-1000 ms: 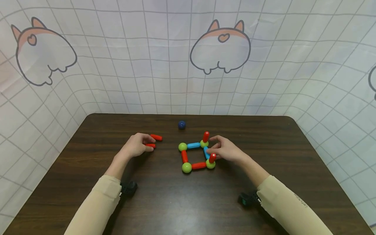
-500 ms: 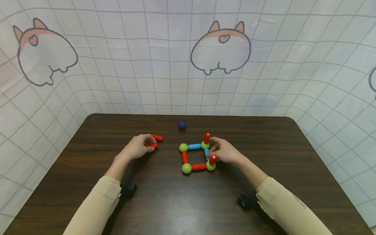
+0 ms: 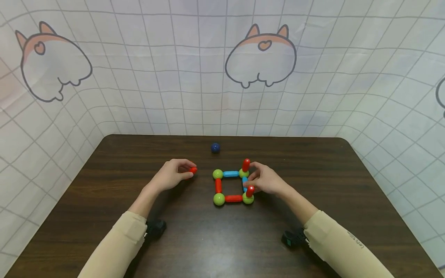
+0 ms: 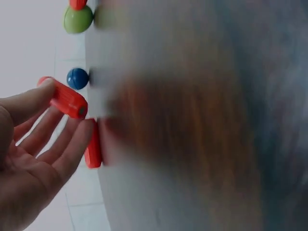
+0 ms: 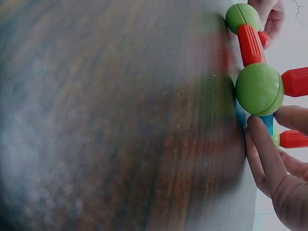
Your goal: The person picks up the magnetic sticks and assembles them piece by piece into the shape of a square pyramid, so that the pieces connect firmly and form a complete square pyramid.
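My left hand (image 3: 170, 175) pinches a red toy rod (image 4: 69, 100) between thumb and fingers, tilted in the left wrist view. A second red rod (image 4: 94, 147) lies on the table behind the fingers; the hand hides it in the head view. At centre sits a square of green balls (image 3: 219, 199) joined by two red rods (image 3: 233, 198) and two blue rods (image 3: 231, 174). Red rods stand upright on its two right-hand balls, far (image 3: 246, 165) and near (image 3: 250, 190). My right hand (image 3: 267, 178) grips the square's right-side blue rod (image 5: 267, 124) with thumb and fingers.
A dark blue ball (image 3: 215, 147) rests near the back edge of the brown wooden table (image 3: 299, 150). Behind it hangs a white gridded cloth (image 3: 194, 100) with cartoon drawings. Black wrist cameras show at both cuffs.
My left hand has taken hold of one red rod and moved it right, towards the square. The right hand stays at the blue rod, while the square has shifted slightly.
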### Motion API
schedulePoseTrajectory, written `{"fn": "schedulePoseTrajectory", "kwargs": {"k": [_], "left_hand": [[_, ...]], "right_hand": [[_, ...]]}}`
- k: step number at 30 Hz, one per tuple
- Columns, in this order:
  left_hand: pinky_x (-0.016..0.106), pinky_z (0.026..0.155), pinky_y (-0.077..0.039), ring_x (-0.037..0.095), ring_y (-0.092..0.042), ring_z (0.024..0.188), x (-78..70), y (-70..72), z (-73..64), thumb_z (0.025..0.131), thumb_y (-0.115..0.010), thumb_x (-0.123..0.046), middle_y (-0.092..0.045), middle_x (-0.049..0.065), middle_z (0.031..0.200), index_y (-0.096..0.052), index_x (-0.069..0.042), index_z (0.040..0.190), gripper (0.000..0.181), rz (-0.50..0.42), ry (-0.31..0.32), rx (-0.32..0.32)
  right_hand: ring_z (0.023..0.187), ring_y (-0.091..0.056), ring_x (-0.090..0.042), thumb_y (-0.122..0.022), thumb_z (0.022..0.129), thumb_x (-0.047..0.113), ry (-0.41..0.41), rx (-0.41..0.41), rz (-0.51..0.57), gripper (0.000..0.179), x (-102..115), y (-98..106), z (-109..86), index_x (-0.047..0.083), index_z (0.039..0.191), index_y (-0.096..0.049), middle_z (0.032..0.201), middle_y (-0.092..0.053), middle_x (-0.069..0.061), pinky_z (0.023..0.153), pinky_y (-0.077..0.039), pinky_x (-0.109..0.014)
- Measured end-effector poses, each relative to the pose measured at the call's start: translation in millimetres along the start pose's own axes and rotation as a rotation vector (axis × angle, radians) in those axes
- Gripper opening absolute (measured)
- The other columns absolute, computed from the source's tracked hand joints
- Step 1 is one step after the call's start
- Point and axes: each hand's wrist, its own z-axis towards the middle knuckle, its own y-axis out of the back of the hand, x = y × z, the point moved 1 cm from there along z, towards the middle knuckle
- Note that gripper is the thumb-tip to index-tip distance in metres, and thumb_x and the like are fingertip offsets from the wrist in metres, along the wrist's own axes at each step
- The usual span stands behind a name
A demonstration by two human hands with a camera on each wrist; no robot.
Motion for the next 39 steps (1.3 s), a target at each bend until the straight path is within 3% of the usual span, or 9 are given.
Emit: {"fn": "schedulePoseTrajectory", "kwargs": {"k": [8, 23, 39], "left_hand": [[0.044, 0.090, -0.054, 0.024, -0.066, 0.106, -6.6, -11.7, 8.5, 0.097, -0.073, -0.010, -0.070, 0.004, 0.113, -0.069, -0.010, 0.122, 0.025, -0.087, -0.048, -0.059], [0.042, 0.097, -0.052, 0.025, -0.066, 0.111, -28.7, -31.6, 20.6, 0.100, -0.067, -0.004, -0.069, 0.010, 0.116, -0.062, -0.005, 0.121, 0.022, -0.253, -0.142, -0.056], [0.040, 0.096, -0.052, 0.022, -0.065, 0.110, -41.0, -46.6, 32.1, 0.099, -0.068, -0.006, -0.068, 0.004, 0.116, -0.061, -0.009, 0.121, 0.023, -0.219, -0.180, -0.007]], "right_hand": [[0.079, -0.071, -0.025, -0.079, 0.091, 0.008, -0.004, -0.006, 0.001, 0.067, -0.3, -1.0, -0.3, -0.002, 0.146, -0.042, 0.104, -0.066, -0.017, 0.074, -0.061, -0.039], [0.075, -0.071, -0.025, -0.078, 0.092, 0.008, 0.021, 0.008, 0.015, 0.071, -0.6, -1.3, -1.9, -0.004, 0.149, -0.038, 0.104, -0.066, -0.018, 0.072, -0.061, -0.039], [0.076, -0.071, -0.024, -0.077, 0.092, 0.008, 0.015, 0.014, 0.026, 0.071, -1.1, 0.2, -2.2, -0.004, 0.149, -0.038, 0.104, -0.066, -0.019, 0.073, -0.061, -0.040]]}}
